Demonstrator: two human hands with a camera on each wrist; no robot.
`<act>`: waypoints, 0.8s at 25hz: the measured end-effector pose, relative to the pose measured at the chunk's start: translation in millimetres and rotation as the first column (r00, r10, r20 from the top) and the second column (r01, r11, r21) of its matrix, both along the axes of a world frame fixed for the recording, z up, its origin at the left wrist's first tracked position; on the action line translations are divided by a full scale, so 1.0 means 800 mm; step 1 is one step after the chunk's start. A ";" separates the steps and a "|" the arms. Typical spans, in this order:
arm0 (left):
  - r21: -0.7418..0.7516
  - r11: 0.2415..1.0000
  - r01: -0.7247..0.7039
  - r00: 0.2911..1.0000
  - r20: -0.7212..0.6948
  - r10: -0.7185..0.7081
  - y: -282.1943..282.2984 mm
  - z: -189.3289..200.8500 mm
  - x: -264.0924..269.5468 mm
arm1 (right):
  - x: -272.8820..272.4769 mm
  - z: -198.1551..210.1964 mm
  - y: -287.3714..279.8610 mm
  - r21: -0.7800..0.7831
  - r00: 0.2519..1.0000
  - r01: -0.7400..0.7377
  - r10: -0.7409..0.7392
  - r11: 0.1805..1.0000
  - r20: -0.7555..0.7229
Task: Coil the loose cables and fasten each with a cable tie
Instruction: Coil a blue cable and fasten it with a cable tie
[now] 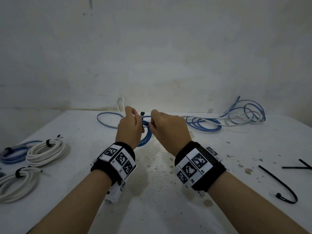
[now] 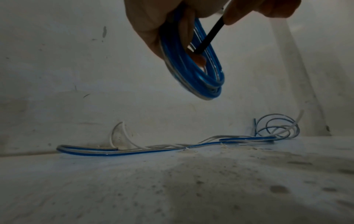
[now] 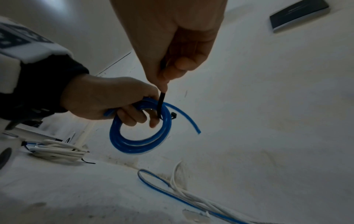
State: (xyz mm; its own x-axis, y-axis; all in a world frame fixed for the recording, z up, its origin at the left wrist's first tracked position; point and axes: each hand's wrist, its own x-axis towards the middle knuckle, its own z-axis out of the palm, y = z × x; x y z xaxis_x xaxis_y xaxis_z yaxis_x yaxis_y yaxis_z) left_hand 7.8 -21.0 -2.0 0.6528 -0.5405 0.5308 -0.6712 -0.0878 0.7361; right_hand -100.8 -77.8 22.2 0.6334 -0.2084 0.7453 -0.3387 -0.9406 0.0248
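My left hand [image 1: 130,123] grips a coiled blue cable [image 1: 146,135] and holds it up above the white table [image 1: 152,191]. In the right wrist view the blue coil [image 3: 134,145] hangs from the left hand [image 3: 114,101], one loose end curving off to the right. My right hand [image 1: 162,123] pinches a black cable tie [image 3: 161,104] whose strap runs down through the coil; the tie's head [image 3: 173,118] pokes out behind the cable. The left wrist view shows the blue coil [image 2: 193,72] with the black tie [image 2: 208,37] crossing it.
Loose blue and white cables [image 1: 224,119] sprawl along the wall at the back. Three tied coils lie at the left: one blue [image 1: 15,152], two white [image 1: 45,152] [image 1: 18,183]. Spare black ties [image 1: 278,183] [image 1: 298,167] lie at the right.
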 end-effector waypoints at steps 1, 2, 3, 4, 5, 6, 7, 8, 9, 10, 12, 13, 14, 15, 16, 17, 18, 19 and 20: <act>0.010 1.000 -0.012 1.000 -0.028 0.012 0.001 0.000 0.002 | 0.003 0.002 0.002 -0.022 0.999 -0.024 0.025 0.999 0.025; 0.021 1.000 -0.022 0.998 -0.058 0.023 0.001 0.000 0.004 | 0.007 -0.001 0.003 -0.045 0.998 -0.038 0.040 0.998 0.053; 0.028 0.999 -0.028 0.997 -0.068 0.030 0.002 0.000 0.006 | 0.010 -0.004 0.005 -0.036 0.997 -0.047 0.049 0.998 0.057; 0.033 0.999 -0.026 0.998 -0.058 0.028 0.002 -0.001 0.007 | 0.014 -0.010 0.005 -0.019 0.995 -0.071 0.072 0.997 0.066; 0.035 0.999 -0.011 0.999 -0.036 0.012 0.003 -0.002 0.008 | 0.016 -0.018 0.005 0.011 0.992 -0.097 0.096 0.995 0.086; 0.047 0.999 0.003 1.000 -0.012 -0.003 0.003 -0.003 0.008 | 0.018 -0.025 0.001 0.030 0.985 -0.138 0.134 0.990 0.110; 0.066 0.998 0.014 1.000 0.008 -0.015 0.003 -0.004 0.008 | 0.018 -0.029 -0.001 0.079 0.974 -0.205 0.195 0.976 0.115; 0.084 0.996 0.028 0.999 0.018 -0.030 0.003 -0.004 0.008 | 0.017 -0.030 -0.004 0.118 0.955 -0.282 0.268 0.952 0.124; 0.098 0.994 0.046 0.999 0.025 -0.048 0.002 -0.005 0.008 | 0.016 -0.029 -0.005 0.158 0.937 -0.342 0.324 0.926 0.128; 0.108 0.992 0.063 0.998 0.022 -0.066 0.001 -0.007 0.009 | 0.016 -0.029 -0.007 0.182 0.921 -0.386 0.365 0.904 0.140; 0.104 0.991 0.087 0.996 0.011 -0.088 0.000 -0.009 0.013 | 0.018 -0.026 -0.008 0.231 0.902 -0.428 0.399 0.874 0.164; 0.096 0.991 0.093 0.996 0.000 -0.093 -0.001 -0.011 0.015 | 0.020 -0.025 -0.009 0.268 0.900 -0.434 0.405 0.860 0.161; 0.093 0.991 0.099 0.995 -0.014 -0.098 -0.001 -0.011 0.015 | 0.021 -0.026 -0.009 0.307 0.899 -0.438 0.410 0.845 0.154; 0.091 0.990 0.107 0.994 -0.021 -0.106 -0.002 -0.012 0.016 | 0.021 -0.024 -0.007 0.362 0.905 -0.425 0.400 0.830 0.144; 0.097 0.988 0.119 0.993 -0.027 -0.117 -0.002 -0.013 0.016 | 0.021 -0.024 -0.007 0.433 0.910 -0.410 0.389 0.803 0.141; 0.103 0.986 0.129 0.992 -0.021 -0.127 -0.002 -0.014 0.015 | 0.020 -0.022 -0.004 0.510 0.917 -0.393 0.369 0.766 0.153; 0.108 0.984 0.139 0.990 -0.020 -0.137 -0.002 -0.012 0.013 | 0.019 -0.022 -0.005 0.563 0.922 -0.380 0.349 0.734 0.168; 0.103 0.984 0.148 0.989 -0.018 -0.147 -0.002 -0.014 0.013 | 0.020 -0.024 -0.005 0.600 0.931 -0.359 0.322 0.715 0.174; 0.105 0.983 0.153 0.988 -0.012 -0.153 -0.003 -0.014 0.013 | 0.020 -0.024 -0.007 0.616 0.937 -0.343 0.301 0.709 0.176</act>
State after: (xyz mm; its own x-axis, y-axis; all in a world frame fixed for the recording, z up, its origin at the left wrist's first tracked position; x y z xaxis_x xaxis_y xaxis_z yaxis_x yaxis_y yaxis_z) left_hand 18.1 -23.2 -12.9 0.5600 -0.6872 0.4628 -0.6796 -0.0615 0.7310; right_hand -85.0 -83.3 3.3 0.7107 -0.4325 0.5548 0.0068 -0.7844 -0.6202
